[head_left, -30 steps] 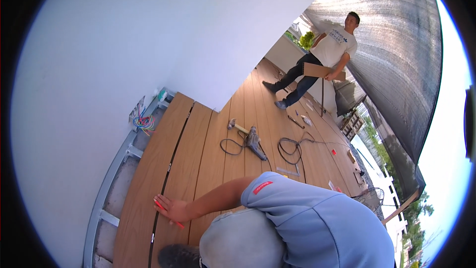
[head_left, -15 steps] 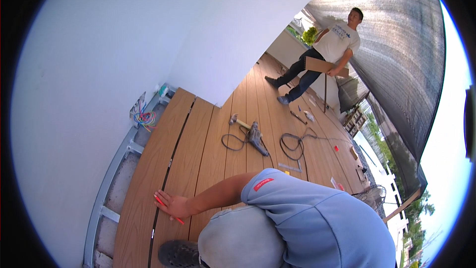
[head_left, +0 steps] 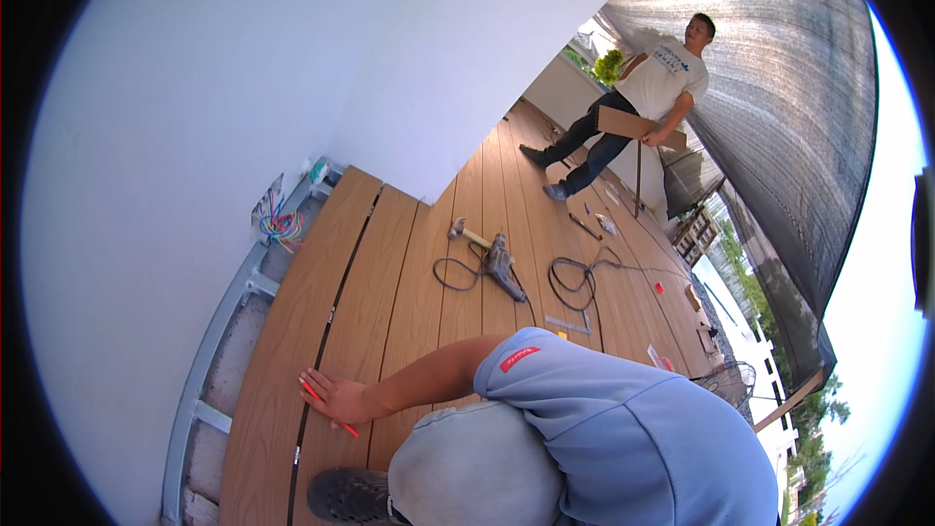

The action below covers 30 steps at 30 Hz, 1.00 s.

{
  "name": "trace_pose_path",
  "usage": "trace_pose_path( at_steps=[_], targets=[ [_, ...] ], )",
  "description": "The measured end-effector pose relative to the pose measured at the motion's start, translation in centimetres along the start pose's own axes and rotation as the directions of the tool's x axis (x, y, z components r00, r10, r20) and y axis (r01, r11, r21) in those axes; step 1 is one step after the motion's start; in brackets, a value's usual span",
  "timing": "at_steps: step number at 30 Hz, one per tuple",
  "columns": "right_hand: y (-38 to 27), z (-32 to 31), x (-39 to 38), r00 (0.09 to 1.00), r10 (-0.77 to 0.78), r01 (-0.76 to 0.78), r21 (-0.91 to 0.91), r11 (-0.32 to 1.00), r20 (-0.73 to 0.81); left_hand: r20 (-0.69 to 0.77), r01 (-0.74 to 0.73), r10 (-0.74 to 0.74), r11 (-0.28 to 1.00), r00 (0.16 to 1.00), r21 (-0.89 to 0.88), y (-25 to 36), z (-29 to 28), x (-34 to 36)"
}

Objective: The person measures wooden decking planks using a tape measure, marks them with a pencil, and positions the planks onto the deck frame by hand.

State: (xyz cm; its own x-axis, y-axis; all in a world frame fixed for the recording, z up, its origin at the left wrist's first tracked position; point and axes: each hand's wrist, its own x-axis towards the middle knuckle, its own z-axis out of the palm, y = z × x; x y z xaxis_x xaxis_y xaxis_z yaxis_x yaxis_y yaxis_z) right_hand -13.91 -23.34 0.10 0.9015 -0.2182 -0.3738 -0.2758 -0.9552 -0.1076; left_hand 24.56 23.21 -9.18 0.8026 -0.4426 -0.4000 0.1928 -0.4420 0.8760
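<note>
My right hand (head_left: pixel 336 399) lies palm down across a brown decking board (head_left: pixel 263 409), over the dark gap beside it. A red pencil (head_left: pixel 348 430) sits slantwise in its fingers, showing at both sides of the hand. The arm reaches leftward from a grey-blue sleeve, past my bent knee (head_left: pixel 472 458). Below the hand, my dark shoe (head_left: pixel 349 496) rests on the boards. Small clips show along the dark gap. My left hand is out of sight.
Left of the boards runs an exposed metal frame (head_left: pixel 212 416), with loose coloured wires (head_left: pixel 280 228) by the white wall. A corded drill (head_left: pixel 502 268), hammer (head_left: pixel 472 236) and metal square (head_left: pixel 568 324) lie on the deck. Further back, a co-worker (head_left: pixel 662 83) holds a brown panel (head_left: pixel 623 124).
The view has shifted very slightly. My right hand stays on the boards with the red pencil, and the co-worker stands in the same place.
</note>
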Motion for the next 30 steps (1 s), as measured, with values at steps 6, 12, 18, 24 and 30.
trace_pose_path(
  at_steps=[6, 12, 18, 24, 30],
  targets=[
    [-0.2, -0.4, -0.1, 1.000, -0.009, 0.010, -0.029, 1.000, 0.010, 0.002, 0.008, -0.008, 1.000, 1.000, 0.016, -0.3, 0.0, -0.1],
    [-0.3, -0.6, 0.3, 0.998, 0.008, -0.007, -0.006, 1.000, 0.065, -0.001, 0.013, -0.013, 0.999, 1.000, 0.030, -0.3, -0.7, -0.5],
    [-0.5, -1.0, 0.0, 0.995, 0.018, -0.016, -0.019, 1.000, 0.096, -0.010, 0.017, -0.016, 0.999, 1.000, 0.042, -0.4, -1.4, -1.3],
    [-0.2, -1.2, -0.2, 0.995, 0.037, -0.037, 0.001, 0.999, 0.091, 0.006, 0.015, -0.015, 0.998, 1.000, 0.056, -0.6, -0.9, -0.9],
    [0.1, -0.9, -0.9, 1.000, -0.012, 0.011, 0.066, 0.998, 0.022, 0.005, 0.032, -0.033, 0.996, 0.999, 0.081, 0.0, -0.9, -1.2]
  ],
)
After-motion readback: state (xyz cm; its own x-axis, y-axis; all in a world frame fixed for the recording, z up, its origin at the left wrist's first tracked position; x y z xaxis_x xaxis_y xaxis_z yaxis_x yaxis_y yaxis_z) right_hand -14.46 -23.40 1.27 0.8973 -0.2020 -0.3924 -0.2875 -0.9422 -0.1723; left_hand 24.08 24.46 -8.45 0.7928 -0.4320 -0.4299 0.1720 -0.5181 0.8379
